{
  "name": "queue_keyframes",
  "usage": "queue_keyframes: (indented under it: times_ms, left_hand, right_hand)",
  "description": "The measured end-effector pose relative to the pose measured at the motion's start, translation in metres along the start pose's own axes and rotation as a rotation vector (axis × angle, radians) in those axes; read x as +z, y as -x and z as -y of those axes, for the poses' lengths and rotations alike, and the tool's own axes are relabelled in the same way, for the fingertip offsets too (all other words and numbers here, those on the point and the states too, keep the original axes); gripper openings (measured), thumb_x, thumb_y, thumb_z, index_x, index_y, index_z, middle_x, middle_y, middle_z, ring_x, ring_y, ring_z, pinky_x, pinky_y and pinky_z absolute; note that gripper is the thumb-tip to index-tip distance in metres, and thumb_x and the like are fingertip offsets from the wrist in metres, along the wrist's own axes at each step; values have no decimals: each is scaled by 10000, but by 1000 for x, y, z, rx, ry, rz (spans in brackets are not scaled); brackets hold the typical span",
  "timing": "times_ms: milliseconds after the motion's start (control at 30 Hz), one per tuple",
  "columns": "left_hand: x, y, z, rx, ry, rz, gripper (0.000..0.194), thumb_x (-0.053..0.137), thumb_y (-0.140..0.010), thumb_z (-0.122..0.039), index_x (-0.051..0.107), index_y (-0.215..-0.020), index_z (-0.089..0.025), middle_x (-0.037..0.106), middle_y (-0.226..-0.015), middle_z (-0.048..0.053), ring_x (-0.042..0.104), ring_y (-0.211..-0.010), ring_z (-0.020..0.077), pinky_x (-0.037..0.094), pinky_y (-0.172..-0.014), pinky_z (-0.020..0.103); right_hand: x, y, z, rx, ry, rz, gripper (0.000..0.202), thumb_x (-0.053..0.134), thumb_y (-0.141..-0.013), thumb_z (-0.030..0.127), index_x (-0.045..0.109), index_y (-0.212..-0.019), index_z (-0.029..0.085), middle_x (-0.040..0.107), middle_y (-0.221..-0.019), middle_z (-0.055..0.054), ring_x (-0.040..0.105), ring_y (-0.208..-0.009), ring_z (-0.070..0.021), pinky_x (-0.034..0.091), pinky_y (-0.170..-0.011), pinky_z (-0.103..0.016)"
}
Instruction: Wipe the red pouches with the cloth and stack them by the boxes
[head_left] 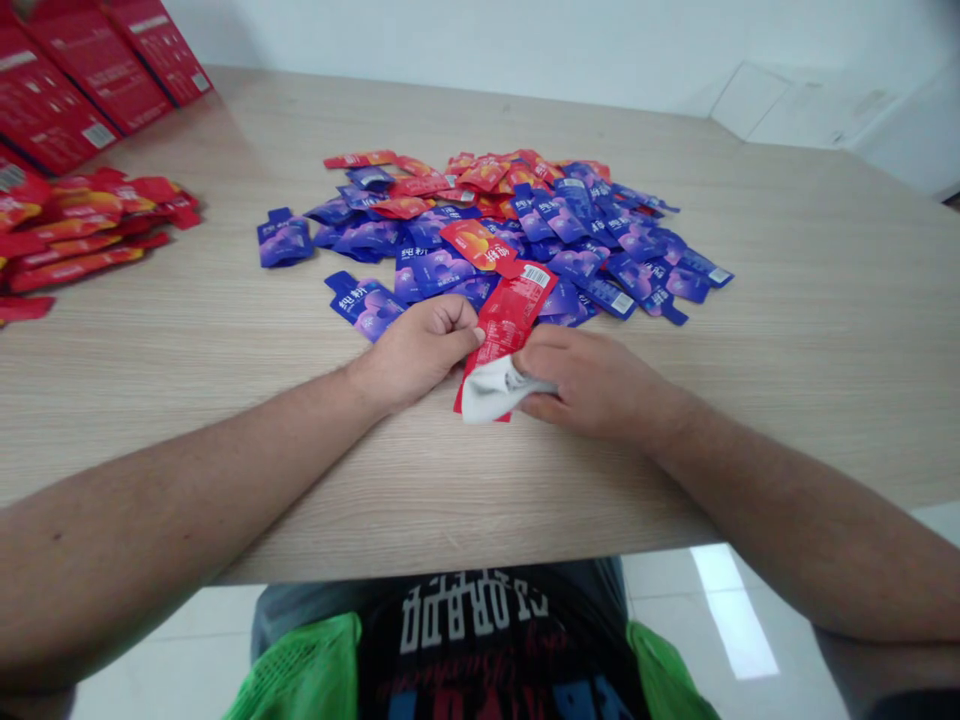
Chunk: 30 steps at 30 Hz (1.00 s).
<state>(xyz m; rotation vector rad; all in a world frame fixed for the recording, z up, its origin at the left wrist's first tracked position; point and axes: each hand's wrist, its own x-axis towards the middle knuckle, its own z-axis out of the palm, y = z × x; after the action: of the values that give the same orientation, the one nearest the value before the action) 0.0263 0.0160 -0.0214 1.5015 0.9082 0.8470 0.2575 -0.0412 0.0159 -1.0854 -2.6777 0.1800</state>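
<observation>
A red sachet [511, 308] lies back side up at the table's near middle, its barcode toward the pile. My left hand [421, 350] has thumb and fingers closed at the sachet's left edge. In my right hand [592, 378] is a white cloth [487, 390], bunched up and resting over the lower part of the sachet. That covered part cannot be seen. An orange-red sachet [480, 246] touches the top end. Just beyond my left hand is a purple sachet [369, 308].
Behind my hands spreads a pile of purple sachets [442, 272] and orange-red sachets [487, 172]. More red sachets [82, 235] are stacked on the left. Red boxes [97, 75] stand at the far left. The wooden table [480, 500] ends close to my body.
</observation>
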Motion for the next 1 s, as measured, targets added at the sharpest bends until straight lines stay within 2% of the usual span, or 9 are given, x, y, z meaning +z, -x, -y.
queue_keyframes:
  times_ms: [100,233,300,467,533,733,800,933,1000]
  left_hand:
    - [0,0,-1,12,17,12,148,693,-845,-224,563,-784,-189,531,-609,-40,450,-510,88,310,-482,218]
    - [1,0,-1,-10,46,17,159,702,-842,-217,558,-780,-189,533,-599,-42,439,-497,84,309,-479,217]
    - [1,0,0,-17,42,9,152,700,-840,-208,560,-784,-189,541,-605,-39,447,-501,85,311,-480,217]
    - [1,0,0,-7,19,3,134,681,-854,-220,564,-795,-192,517,-599,-46,425,-487,83,287,-471,218]
    - [1,0,-1,4,19,4,148,679,-858,-225,556,-785,-191,511,-599,-47,421,-488,81,293,-474,217]
    - [1,0,0,-9,21,3,146,703,-836,-215,568,-787,-189,538,-612,-36,454,-516,90,308,-486,216]
    - [0,0,1,-7,17,1,141,702,-832,-210,570,-789,-191,546,-619,-33,466,-525,95,309,-488,217]
    - [0,0,2,4,7,-4,137,685,-857,-225,567,-795,-194,523,-612,-40,441,-510,90,304,-481,219]
    - [0,0,2,4,14,-4,145,686,-864,-237,564,-798,-195,524,-614,-40,439,-509,89,300,-478,220]
  right_hand:
    - [-1,1,2,-4,11,13,149,618,-978,341,641,-1003,196,660,-1027,-87,606,-955,-250,439,-805,-344]
    - [-1,-1,-14,210,82,-205,258,619,-982,439,616,-977,181,661,-1003,-105,593,-923,-266,424,-764,-351]
    - [0,-1,-17,232,87,-240,267,622,-980,447,605,-957,182,659,-993,-107,590,-919,-267,423,-760,-350]
    - [-1,0,0,-15,1,4,132,637,-968,325,613,-938,199,646,-986,-77,601,-928,-243,436,-789,-338]
    - [-3,0,4,-52,1,52,110,629,-972,310,623,-954,202,649,-996,-73,604,-928,-239,436,-792,-337]
    - [-2,-1,-15,219,84,-228,259,626,-981,437,605,-956,181,654,-992,-106,583,-913,-259,421,-763,-349]
    - [-1,-1,-14,197,68,-190,248,627,-979,426,602,-946,182,651,-982,-103,580,-905,-255,418,-757,-347]
    - [-2,0,-1,1,-9,37,134,637,-965,332,623,-961,199,653,-1003,-79,596,-935,-239,426,-786,-335]
    - [-2,0,1,5,1,44,132,619,-978,329,633,-989,198,660,-1017,-81,601,-951,-241,428,-798,-336]
